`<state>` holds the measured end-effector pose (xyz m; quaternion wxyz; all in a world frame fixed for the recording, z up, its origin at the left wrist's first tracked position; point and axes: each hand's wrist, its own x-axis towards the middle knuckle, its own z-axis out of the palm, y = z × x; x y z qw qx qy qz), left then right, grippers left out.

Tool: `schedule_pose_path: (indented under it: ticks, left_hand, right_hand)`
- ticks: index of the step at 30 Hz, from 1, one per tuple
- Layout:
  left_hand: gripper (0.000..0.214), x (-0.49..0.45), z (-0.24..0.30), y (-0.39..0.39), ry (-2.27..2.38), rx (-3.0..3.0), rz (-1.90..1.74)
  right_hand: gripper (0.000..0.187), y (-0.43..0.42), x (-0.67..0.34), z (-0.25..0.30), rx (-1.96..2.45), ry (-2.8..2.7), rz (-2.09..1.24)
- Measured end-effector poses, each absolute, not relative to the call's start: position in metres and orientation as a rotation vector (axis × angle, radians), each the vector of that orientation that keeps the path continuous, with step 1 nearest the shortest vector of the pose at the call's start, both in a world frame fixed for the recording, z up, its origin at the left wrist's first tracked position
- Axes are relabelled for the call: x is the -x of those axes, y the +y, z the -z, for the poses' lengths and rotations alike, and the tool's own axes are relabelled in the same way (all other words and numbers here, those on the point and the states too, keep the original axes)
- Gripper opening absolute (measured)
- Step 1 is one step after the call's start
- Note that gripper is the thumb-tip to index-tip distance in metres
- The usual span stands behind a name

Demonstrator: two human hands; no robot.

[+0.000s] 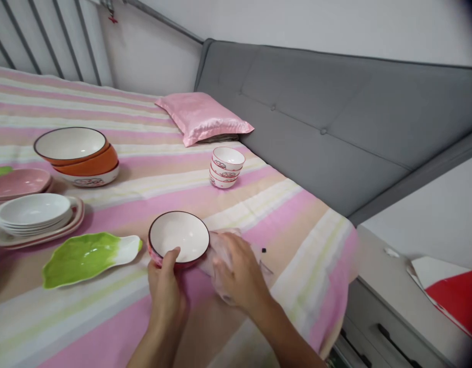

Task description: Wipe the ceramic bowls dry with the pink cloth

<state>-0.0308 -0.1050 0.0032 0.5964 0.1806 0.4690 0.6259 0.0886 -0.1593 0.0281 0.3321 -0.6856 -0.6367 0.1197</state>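
Note:
My left hand [166, 281] grips the near side of a round bowl [179, 235], thumb over its dark rim. The bowl is white inside and pinkish-red outside, tilted slightly toward me. My right hand [241, 273], just right of the bowl, has its fingers bent around a thin, pale, crumpled sheet [216, 255]. Whether the sheet is plastic or cloth I cannot tell. Left of the bowl lies a green and white leaf-shaped dish [86, 258]. A stack of small white bowls with red rims [225, 168] stands beyond my hands.
On the striped bedspread [116, 317], at left, sit stacked large bowls [82, 163], white oval dishes [34, 210] on a tray-like plate, and pink plates [19, 184]. A pink pillow [203, 117] rests by the grey headboard [316, 112]. A nightstand [389, 296] stands right.

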Motion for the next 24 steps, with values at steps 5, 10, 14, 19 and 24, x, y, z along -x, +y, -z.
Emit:
schedule_pose_path:
  ticks: [5,10,14,19,24]
  left_hand:
    - [0.026,0.029,-0.002,-0.106,1.089,-0.348,-1.434]
    - [0.029,0.028,-0.002,-0.108,1.117,-0.350,-1.434]
    - [0.024,0.026,-0.002,-0.108,1.097,-0.396,-1.453]
    - [0.026,0.026,-0.002,-0.109,1.121,-0.360,-1.436]
    - [0.029,0.023,-0.002,-0.109,1.144,-0.377,-1.451]
  right_hand:
    - [0.051,-0.177,-0.151,-0.017,2.316,-1.312,-0.321]
    - [0.036,-0.189,-0.177,-0.005,2.225,-1.237,-0.776]
    - [0.029,-0.190,-0.176,-0.004,1.827,-0.992,-1.128]
    - [0.024,-0.190,-0.199,-0.025,1.406,-0.560,-1.080]
    - [0.013,-0.202,-0.247,-0.034,1.186,-0.064,-0.557]
